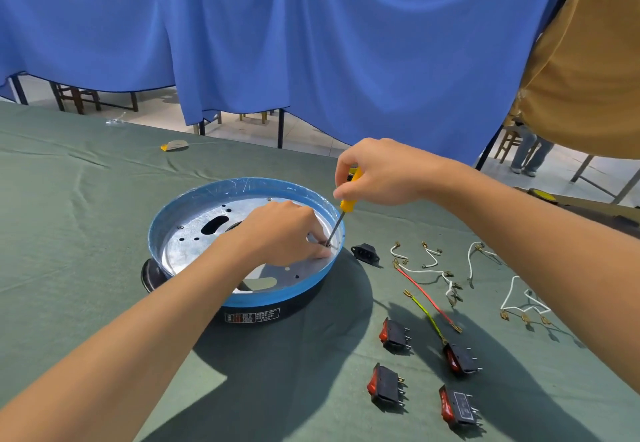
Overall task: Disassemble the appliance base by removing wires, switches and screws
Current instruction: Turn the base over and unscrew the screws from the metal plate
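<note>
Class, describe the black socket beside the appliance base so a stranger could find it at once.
Find the round blue-rimmed appliance base on the green cloth. Just right of its rim, before the loose wires, lies a small black socket. Unlike the four rocker switches nearer the camera, it has no red button.

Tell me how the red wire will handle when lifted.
The red wire is thin and lies slightly curved, so probably floppy. It looks light. Its end terminals might snag the white wire lying close by.
</note>
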{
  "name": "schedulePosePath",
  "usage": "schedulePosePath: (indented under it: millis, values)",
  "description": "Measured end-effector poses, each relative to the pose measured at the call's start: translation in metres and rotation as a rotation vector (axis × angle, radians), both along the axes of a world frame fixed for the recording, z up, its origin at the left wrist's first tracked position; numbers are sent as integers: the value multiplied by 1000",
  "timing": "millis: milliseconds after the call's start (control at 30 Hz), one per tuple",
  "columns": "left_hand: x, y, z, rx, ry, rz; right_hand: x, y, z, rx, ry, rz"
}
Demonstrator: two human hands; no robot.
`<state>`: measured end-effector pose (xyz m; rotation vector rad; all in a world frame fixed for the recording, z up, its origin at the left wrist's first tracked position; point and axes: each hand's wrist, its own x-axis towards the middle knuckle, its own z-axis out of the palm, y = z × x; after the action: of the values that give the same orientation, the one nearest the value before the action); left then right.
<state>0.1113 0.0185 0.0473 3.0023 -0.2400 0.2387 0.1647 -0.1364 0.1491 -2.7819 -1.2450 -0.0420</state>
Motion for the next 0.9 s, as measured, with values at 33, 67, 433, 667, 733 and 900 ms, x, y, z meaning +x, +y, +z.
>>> schedulePosePath:
  millis: [33,67,433,667,733,900]
  values:
    - [0,0,1,6,-2,-4,0,0,2,-6,4,11]
    - [0,1,2,14,-1,-5,0,1,3,-18,12,17]
    - [3,2,7,-2,2,20,-5,13,1,32,-83,86]
    - [6,-3,9,-84,49,76,-2,-22,11,343,55,-12]
    - [5,-6,8,-73,37,86,-1,-37,5,471,97,-51]
    - [6,-10,6,-72,31,138,-2,-64,-31,769,240,-121]
